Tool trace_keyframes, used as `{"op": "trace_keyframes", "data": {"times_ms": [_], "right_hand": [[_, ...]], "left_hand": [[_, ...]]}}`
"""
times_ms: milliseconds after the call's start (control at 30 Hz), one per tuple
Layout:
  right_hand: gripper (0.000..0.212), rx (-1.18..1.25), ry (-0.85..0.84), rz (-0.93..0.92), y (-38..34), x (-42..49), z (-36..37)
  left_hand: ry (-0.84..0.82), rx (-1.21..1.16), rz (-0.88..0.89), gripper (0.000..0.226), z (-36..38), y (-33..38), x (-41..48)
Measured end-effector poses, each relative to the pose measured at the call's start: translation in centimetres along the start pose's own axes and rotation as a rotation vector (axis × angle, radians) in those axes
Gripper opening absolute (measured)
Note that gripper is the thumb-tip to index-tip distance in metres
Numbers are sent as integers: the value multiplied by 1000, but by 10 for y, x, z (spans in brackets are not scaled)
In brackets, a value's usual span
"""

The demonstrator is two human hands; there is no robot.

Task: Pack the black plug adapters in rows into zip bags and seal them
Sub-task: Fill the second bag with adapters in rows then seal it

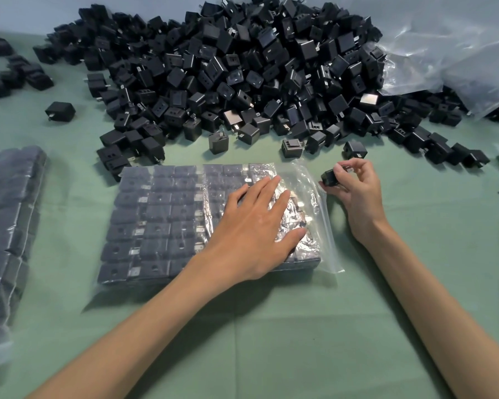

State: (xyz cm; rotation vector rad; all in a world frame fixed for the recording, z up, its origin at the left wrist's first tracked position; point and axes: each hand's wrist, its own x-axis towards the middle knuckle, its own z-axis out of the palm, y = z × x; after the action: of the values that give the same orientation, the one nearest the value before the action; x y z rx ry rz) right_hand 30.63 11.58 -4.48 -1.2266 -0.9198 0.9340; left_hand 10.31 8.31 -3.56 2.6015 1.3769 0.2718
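Note:
A clear zip bag (162, 223) lies flat in the middle of the green table, filled with black plug adapters in neat rows. Its open mouth (314, 197) faces right. My left hand (257, 226) presses flat on the right part of the bag with straight fingers. Just right of the bag's mouth, my right hand (355, 191) pinches one black adapter (330, 178) between thumb and fingers. A big loose heap of black adapters (228, 73) covers the far side of the table.
A packed bag of adapters (6, 226) lies at the left edge. Crumpled clear plastic bags (450, 53) sit at the far right. Stray adapters (60, 110) dot the green cloth (300, 326) around the heap.

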Motion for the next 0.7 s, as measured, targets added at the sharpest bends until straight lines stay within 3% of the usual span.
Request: {"op": "trace_keyframes", "data": {"times_ms": [700], "right_hand": [[31,-142,84,-21,3,-2,3]], "left_hand": [[4,-6,3,78,1,0,1]]}}
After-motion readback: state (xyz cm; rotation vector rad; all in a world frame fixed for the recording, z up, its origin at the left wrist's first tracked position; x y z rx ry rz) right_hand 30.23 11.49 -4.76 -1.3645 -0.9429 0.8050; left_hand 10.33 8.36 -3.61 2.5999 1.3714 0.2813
